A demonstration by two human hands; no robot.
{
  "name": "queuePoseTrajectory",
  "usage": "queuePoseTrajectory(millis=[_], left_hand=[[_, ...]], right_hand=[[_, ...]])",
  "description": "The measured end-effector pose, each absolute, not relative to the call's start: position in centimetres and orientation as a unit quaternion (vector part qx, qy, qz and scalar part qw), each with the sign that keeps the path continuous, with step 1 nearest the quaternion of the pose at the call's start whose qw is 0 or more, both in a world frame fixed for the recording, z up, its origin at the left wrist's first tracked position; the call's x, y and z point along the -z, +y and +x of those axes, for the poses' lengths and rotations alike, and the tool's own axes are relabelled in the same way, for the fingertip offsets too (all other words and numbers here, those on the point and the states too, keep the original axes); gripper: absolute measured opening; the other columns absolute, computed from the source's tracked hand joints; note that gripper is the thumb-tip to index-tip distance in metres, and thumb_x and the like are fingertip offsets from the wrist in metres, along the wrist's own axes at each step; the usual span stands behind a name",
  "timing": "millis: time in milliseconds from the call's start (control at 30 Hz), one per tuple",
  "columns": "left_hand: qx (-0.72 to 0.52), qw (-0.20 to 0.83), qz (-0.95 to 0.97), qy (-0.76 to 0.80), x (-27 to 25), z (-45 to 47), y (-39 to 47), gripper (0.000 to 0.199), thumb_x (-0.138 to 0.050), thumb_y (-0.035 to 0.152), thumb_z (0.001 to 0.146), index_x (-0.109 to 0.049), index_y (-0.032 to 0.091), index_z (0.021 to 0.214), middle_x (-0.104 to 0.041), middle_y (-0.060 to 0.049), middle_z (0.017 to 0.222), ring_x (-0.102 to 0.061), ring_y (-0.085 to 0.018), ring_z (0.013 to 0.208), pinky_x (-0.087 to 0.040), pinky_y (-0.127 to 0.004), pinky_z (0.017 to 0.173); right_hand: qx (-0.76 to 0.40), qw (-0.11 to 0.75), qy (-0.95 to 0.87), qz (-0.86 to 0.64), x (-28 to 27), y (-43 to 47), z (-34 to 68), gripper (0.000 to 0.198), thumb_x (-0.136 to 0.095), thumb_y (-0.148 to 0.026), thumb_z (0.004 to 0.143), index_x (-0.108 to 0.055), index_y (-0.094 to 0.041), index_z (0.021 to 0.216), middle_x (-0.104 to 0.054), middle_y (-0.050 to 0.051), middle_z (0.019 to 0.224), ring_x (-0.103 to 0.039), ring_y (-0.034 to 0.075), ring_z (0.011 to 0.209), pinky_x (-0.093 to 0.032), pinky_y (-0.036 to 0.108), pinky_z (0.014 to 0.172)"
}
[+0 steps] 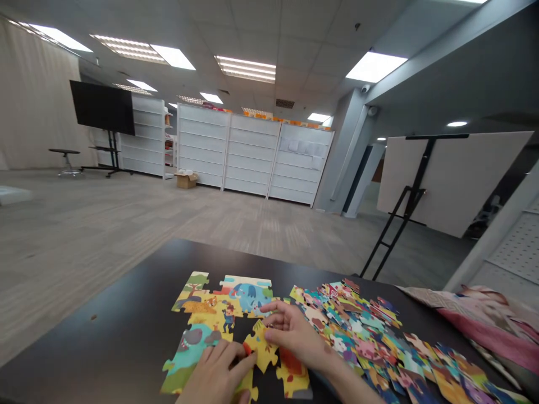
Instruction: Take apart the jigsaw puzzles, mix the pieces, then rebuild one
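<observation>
A yellow puzzle piece sits between my hands, tilted against the joined pieces around it. My right hand pinches its upper right edge between thumb and fingers. My left hand lies with fingers apart on the lower part of the partly joined puzzle, its index fingertip at the yellow piece's left edge. An elephant, a cheetah, a small figure in a hat and a hippo show on the joined part. Below my right hand lies an orange and yellow section, partly covered by the hand.
A spread heap of loose puzzle pieces covers the right of the dark table. Folded pink and patterned cloth lies at the right edge. Beyond stand an easel with a white board, white shelves and a screen.
</observation>
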State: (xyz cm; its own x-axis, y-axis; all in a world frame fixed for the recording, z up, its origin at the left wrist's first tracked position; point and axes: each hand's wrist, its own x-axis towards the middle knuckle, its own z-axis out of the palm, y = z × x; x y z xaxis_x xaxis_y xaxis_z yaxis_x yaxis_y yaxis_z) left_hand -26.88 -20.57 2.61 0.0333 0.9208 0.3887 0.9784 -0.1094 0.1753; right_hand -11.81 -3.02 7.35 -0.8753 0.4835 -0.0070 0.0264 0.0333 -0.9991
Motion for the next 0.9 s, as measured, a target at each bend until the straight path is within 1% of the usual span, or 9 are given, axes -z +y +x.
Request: queuePoseTrajectory(millis=[133, 233, 333, 433, 500, 600, 733, 800, 900], left_hand=[[0.254, 0.100, -0.687, -0.673, -2.2, -27.5, -21.0, 0.063, -0.061, 0.014, 0.069, -0.056, 0.029, 0.130, -0.070, -0.002, 0.120, -0.068, -0.027, 0.104, -0.056, -0.037, 0.087], [0.294, 0.096, -0.648, -0.696, -2.0, -27.4, -21.6, 0.058, -0.060, 0.015, 0.073, -0.054, 0.024, 0.130, -0.068, -0.006, 0.126, -0.065, -0.027, 0.115, -0.054, -0.037, 0.095], [0.286, 0.067, -0.643, -0.707, -1.9, -27.4, -21.8, 0.064, -0.057, 0.010, 0.070, -0.054, 0.025, 0.133, -0.066, -0.005, 0.128, -0.063, -0.027, 0.119, -0.053, -0.039, 0.099], [0.244, 0.013, -0.654, -0.716, -2.3, -27.5, -21.4, 0.066, -0.058, 0.011, 0.069, -0.058, 0.027, 0.133, -0.068, -0.004, 0.128, -0.063, -0.030, 0.118, -0.053, -0.043, 0.099], [0.217, -0.039, -0.666, -0.712, -2.9, -27.5, -20.9, 0.060, -0.062, 0.018, 0.075, -0.059, 0.027, 0.135, -0.068, -0.005, 0.129, -0.063, -0.031, 0.118, -0.052, -0.045, 0.099], [0.192, -0.092, -0.665, -0.715, -3.9, -27.2, -20.6, 0.056, -0.066, 0.030, 0.080, -0.061, 0.024, 0.135, -0.069, -0.008, 0.128, -0.063, -0.034, 0.117, -0.051, -0.048, 0.100], [0.194, -0.086, -0.641, -0.738, -4.2, -26.8, -20.6, 0.067, -0.060, 0.018, 0.071, -0.058, 0.024, 0.138, -0.069, -0.009, 0.124, -0.063, -0.033, 0.115, -0.049, -0.049, 0.100], [0.199, -0.077, -0.639, -0.739, -3.9, -26.7, -20.7, 0.071, -0.057, 0.015, 0.070, -0.056, 0.025, 0.140, -0.069, -0.009, 0.123, -0.063, -0.032, 0.114, -0.051, -0.047, 0.098], [0.216, -0.048, -0.643, -0.734, -3.4, -26.8, -21.0, 0.069, -0.057, 0.016, 0.073, -0.055, 0.026, 0.141, -0.069, -0.007, 0.126, -0.063, -0.030, 0.115, -0.052, -0.044, 0.097]], right_hand=[[-0.626, 0.201, -0.714, -0.241, -7.4, -2.2, -11.7, 0.052, -0.074, -0.063, 0.078, -0.057, -0.022, 0.105, -0.057, -0.007, 0.078, -0.050, 0.006, 0.044, -0.041, 0.020, 0.040], [-0.604, 0.190, -0.729, -0.259, -8.1, -2.0, -11.2, 0.049, -0.066, -0.065, 0.083, -0.054, -0.024, 0.108, -0.055, -0.007, 0.087, -0.045, 0.003, 0.036, -0.036, 0.021, 0.033], [-0.624, 0.170, -0.729, -0.224, -8.7, -2.2, -10.8, 0.045, -0.072, -0.054, 0.082, -0.056, -0.023, 0.108, -0.056, -0.004, 0.095, -0.048, 0.002, 0.045, -0.037, 0.019, 0.041], [-0.661, 0.172, -0.705, -0.189, -9.0, -2.4, -10.8, 0.053, -0.086, -0.038, 0.069, -0.057, -0.022, 0.110, -0.057, -0.003, 0.097, -0.052, 0.004, 0.063, -0.039, 0.018, 0.055], [-0.672, 0.175, -0.694, -0.193, -9.0, -2.4, -10.9, 0.056, -0.090, -0.032, 0.063, -0.057, -0.022, 0.108, -0.059, -0.004, 0.093, -0.052, 0.007, 0.070, -0.040, 0.019, 0.062], [-0.661, 0.166, -0.705, -0.197, -9.0, -2.2, -11.0, 0.050, -0.089, -0.035, 0.064, -0.060, -0.020, 0.101, -0.062, -0.003, 0.088, -0.055, 0.010, 0.073, -0.042, 0.024, 0.069], [-0.603, 0.154, -0.761, -0.182, -9.0, -2.1, -10.7, 0.042, -0.076, -0.050, 0.080, -0.071, -0.019, 0.108, -0.064, 0.001, 0.092, -0.056, 0.014, 0.077, -0.044, 0.027, 0.069], [-0.582, 0.134, -0.782, -0.177, -8.8, -2.2, -10.5, 0.046, -0.069, -0.055, 0.086, -0.071, -0.021, 0.116, -0.062, 0.001, 0.087, -0.054, 0.013, 0.073, -0.044, 0.025, 0.065], [-0.606, 0.088, -0.770, -0.181, -8.5, -2.4, -10.5, 0.062, -0.076, -0.056, 0.079, -0.063, -0.022, 0.129, -0.059, -0.003, 0.080, -0.048, 0.009, 0.060, -0.039, 0.020, 0.052]])
